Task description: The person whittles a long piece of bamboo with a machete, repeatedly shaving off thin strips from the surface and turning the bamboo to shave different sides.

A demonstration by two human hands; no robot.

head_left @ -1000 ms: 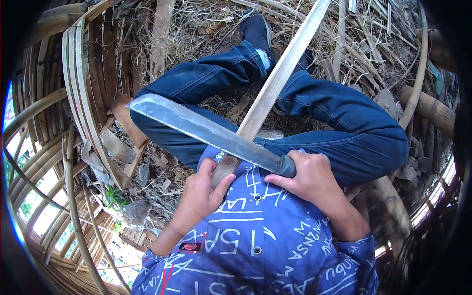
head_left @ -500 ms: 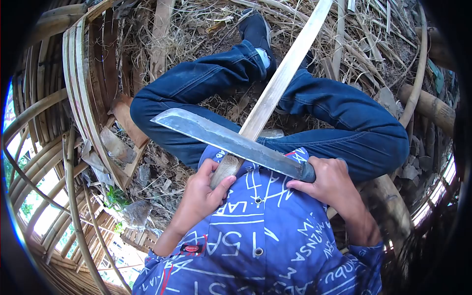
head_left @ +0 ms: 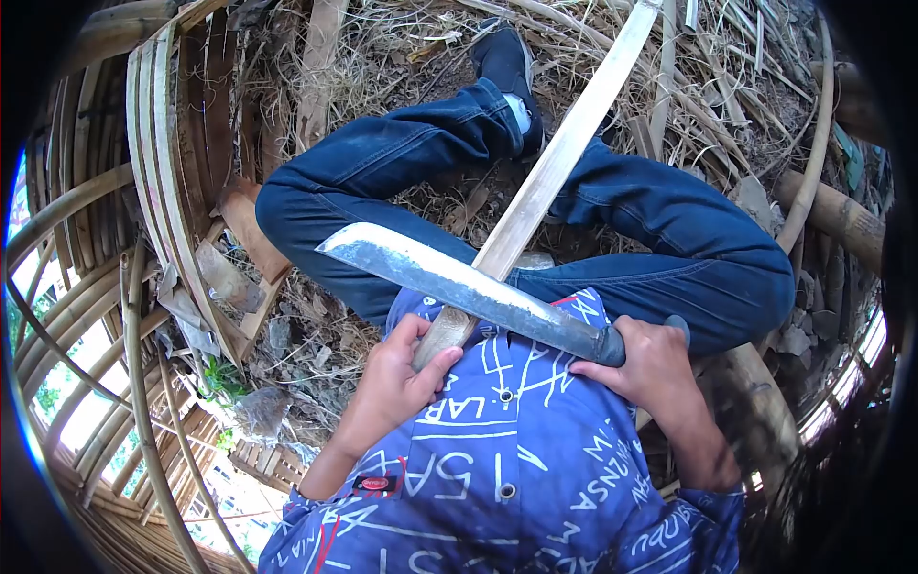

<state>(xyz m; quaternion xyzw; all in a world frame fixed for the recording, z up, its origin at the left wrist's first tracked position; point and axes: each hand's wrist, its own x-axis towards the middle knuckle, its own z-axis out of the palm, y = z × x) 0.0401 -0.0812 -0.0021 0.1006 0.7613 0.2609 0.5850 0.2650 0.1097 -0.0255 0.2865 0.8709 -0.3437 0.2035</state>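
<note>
A long pale bamboo strip [head_left: 555,163] runs from my lap up and away to the right, between my crossed legs in blue jeans [head_left: 660,230]. My left hand [head_left: 397,383] grips its near end against my blue printed shirt. My right hand [head_left: 650,368] holds the handle of a broad steel machete [head_left: 459,282]. The blade lies across the strip just above my left hand, with its tip pointing left.
Curved bamboo slats [head_left: 167,182] stand in a stack at the left. Thin bent strips [head_left: 143,402] arc below them. Dry straw and offcuts [head_left: 402,48] cover the ground. A thick bamboo pole [head_left: 832,206] lies at the right.
The machete has slid to the right and toward me along the strip, my right hand drawing back with it. My left hand has stayed on the strip's end.
</note>
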